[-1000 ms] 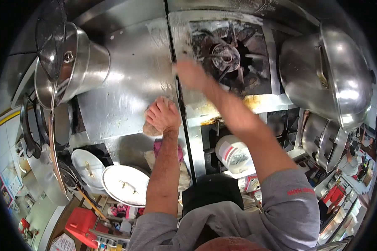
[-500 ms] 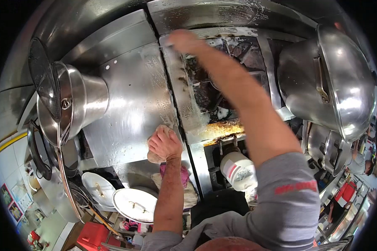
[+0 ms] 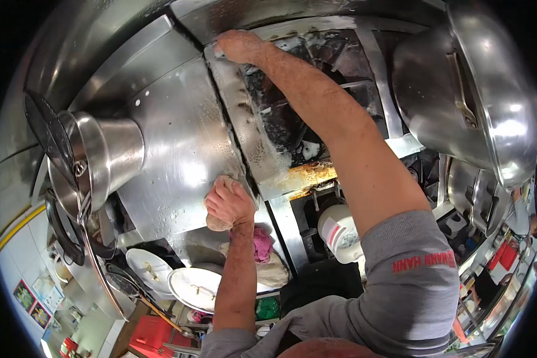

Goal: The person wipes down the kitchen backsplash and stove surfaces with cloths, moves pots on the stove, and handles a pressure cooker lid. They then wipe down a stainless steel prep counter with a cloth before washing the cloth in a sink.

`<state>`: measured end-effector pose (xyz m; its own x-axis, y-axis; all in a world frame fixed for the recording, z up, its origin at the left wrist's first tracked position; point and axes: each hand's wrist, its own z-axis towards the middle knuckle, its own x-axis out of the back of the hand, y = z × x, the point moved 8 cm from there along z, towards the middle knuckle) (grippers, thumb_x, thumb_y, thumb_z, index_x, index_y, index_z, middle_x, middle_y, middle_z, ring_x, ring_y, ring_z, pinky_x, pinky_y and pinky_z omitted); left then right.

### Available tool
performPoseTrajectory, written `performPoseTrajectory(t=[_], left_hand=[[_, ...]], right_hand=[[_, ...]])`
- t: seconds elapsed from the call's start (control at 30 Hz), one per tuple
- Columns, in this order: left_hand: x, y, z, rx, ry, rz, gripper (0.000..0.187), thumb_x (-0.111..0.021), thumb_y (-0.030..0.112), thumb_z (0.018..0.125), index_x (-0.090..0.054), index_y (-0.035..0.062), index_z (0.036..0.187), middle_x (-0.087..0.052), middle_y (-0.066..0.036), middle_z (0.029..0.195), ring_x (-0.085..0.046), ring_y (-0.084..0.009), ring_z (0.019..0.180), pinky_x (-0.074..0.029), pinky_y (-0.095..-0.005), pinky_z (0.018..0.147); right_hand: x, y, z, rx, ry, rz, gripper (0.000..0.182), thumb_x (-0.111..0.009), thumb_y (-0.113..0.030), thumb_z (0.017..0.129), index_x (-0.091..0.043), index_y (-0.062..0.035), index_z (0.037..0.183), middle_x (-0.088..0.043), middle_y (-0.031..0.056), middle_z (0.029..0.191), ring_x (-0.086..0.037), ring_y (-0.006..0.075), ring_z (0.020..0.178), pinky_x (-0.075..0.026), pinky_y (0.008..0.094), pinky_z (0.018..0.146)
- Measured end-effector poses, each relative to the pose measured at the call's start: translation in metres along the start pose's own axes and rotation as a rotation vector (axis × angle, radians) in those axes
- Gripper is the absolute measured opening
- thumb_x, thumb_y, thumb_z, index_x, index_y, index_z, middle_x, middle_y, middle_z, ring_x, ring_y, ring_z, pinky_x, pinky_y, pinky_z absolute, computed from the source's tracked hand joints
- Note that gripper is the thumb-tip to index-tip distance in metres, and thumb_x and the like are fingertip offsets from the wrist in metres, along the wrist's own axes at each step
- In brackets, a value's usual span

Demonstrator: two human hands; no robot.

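Just left of the frame's centre, the person's left hand (image 3: 230,201) bends its fingers over a tan cloth (image 3: 216,225), which lies bunched beneath the palm near the lower edge of the steel counter (image 3: 167,161). At the upper middle, the right hand (image 3: 238,46) is curled, fingers drawn together, at the top end of the strip beside the stove burner (image 3: 283,122); whether it pinches anything cannot be told. The likeliest trouble is a slip: the counter is beaded with water, so weight leaned on the cloth could send the left hand skidding toward the dark gap (image 3: 235,140) beside it, or off the lower edge onto the pot lid (image 3: 191,289) at the lower left. The right forearm slants over the burner's grate, and a drop of the elbow could knock or scrape it on the bars; heat would add a burn, though none can be judged here. Foam (image 3: 309,150) on the burner could make the metal slick. A careless backward swing might also tip the white bucket (image 3: 346,216) below that arm, if it stands loose.
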<state>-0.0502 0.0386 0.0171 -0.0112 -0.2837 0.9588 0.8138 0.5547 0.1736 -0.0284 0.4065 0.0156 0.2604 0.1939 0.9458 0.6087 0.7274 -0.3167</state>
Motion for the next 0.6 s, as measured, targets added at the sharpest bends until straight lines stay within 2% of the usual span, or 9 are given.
performPoseTrajectory(t=[0.1,0.23,0.3,0.33,0.37,0.4,0.43,0.53,0.6], left_hand=[[0.0,-0.002,0.0,0.031,-0.013,0.022,0.034,-0.054,0.032,0.082,-0.053,0.0112,0.109,-0.05,-0.01,0.104,-0.046,-0.0312,0.1,-0.034,-0.0456,0.083],[-0.001,-0.002,-0.001,0.012,-0.009,0.028,0.034,-0.054,0.032,0.081,-0.053,0.0108,0.108,-0.05,-0.01,0.103,-0.046,-0.0315,0.1,-0.035,-0.0455,0.083],[-0.002,-0.001,0.001,0.019,-0.018,0.03,0.035,-0.054,0.033,0.081,-0.053,0.0107,0.108,-0.05,-0.01,0.104,-0.046,-0.0315,0.1,-0.035,-0.0454,0.083],[-0.003,-0.003,0.0,0.026,-0.034,0.037,0.036,-0.054,0.033,0.081,-0.052,0.0107,0.108,-0.049,-0.01,0.104,-0.046,-0.0316,0.1,-0.035,-0.0453,0.083],[-0.001,-0.001,0.0,-0.003,-0.018,0.028,0.039,-0.053,0.035,0.082,-0.052,0.0103,0.112,-0.05,-0.011,0.104,-0.046,-0.0323,0.094,-0.034,-0.0466,0.082],[-0.001,-0.002,0.001,-0.004,-0.02,0.034,0.039,-0.053,0.035,0.082,-0.052,0.0103,0.112,-0.05,-0.011,0.104,-0.046,-0.0323,0.094,-0.034,-0.0466,0.082],[-0.001,-0.002,0.0,-0.004,-0.024,0.029,0.04,-0.053,0.036,0.082,-0.052,0.0102,0.113,-0.05,-0.012,0.104,-0.046,-0.0324,0.094,-0.034,-0.0466,0.082],[0.0,0.0,0.001,-0.012,-0.027,0.014,0.04,-0.053,0.035,0.082,-0.051,0.0098,0.113,-0.05,-0.012,0.105,-0.046,-0.0328,0.096,-0.035,-0.047,0.082],[-0.004,-0.005,-0.002,-0.013,-0.01,0.01,0.039,-0.054,0.034,0.082,-0.051,0.0096,0.112,-0.05,-0.012,0.104,-0.046,-0.033,0.097,-0.035,-0.0474,0.081]], right_hand=[[0.028,0.037,-0.03,-0.231,-0.092,0.091,0.027,-0.05,-0.006,0.078,-0.066,-0.0058,0.1,-0.061,0.0196,0.107,-0.057,0.0345,0.104,-0.047,0.0427,0.089],[0.079,0.114,-0.121,-0.597,0.692,0.46,0.022,-0.06,-0.011,0.074,-0.067,-0.0104,0.096,-0.066,0.0126,0.091,-0.061,0.0333,0.088,-0.048,0.0396,0.079],[0.089,0.166,-0.164,-0.708,1.206,1.145,0.01,-0.056,-0.006,0.078,-0.064,-0.0029,0.083,-0.064,0.0092,0.078,-0.061,0.0196,0.071,-0.049,0.0358,0.061],[0.086,0.201,-0.161,-0.534,1.257,1.423,0.014,-0.049,-0.005,0.084,-0.061,-0.0019,0.077,-0.062,0.0071,0.073,-0.06,0.0152,0.065,-0.047,0.0331,0.051],[0.086,0.222,-0.157,-0.612,1.304,1.378,0.027,-0.041,-0.014,0.092,-0.056,0.0014,0.108,-0.06,0.0187,0.104,-0.06,0.0221,0.087,-0.05,0.0375,0.072],[0.066,0.258,-0.137,-0.39,1.168,1.692,0.018,-0.044,-0.01,0.089,-0.045,-0.008,0.071,-0.049,0.0034,0.065,-0.051,0.0188,0.054,-0.046,0.0392,0.05],[0.062,0.233,-0.123,-0.559,1.323,1.656,0.021,-0.042,-0.025,0.092,-0.046,-0.0074,0.083,-0.052,0.0078,0.074,-0.054,0.0231,0.063,-0.047,0.0418,0.056],[0.046,0.064,-0.034,-0.96,1.31,1.294,0.081,-0.031,-0.047,0.095,0.015,0.0037,0.14,0.015,0.0219,0.149,0.009,0.0327,0.139,0.002,0.0392,0.113],[0.023,-0.031,0.013,-0.955,1.044,1.146,0.078,-0.025,-0.046,0.096,0.014,0.0068,0.139,0.017,0.027,0.146,0.01,0.0337,0.139,0.003,0.0423,0.113]])
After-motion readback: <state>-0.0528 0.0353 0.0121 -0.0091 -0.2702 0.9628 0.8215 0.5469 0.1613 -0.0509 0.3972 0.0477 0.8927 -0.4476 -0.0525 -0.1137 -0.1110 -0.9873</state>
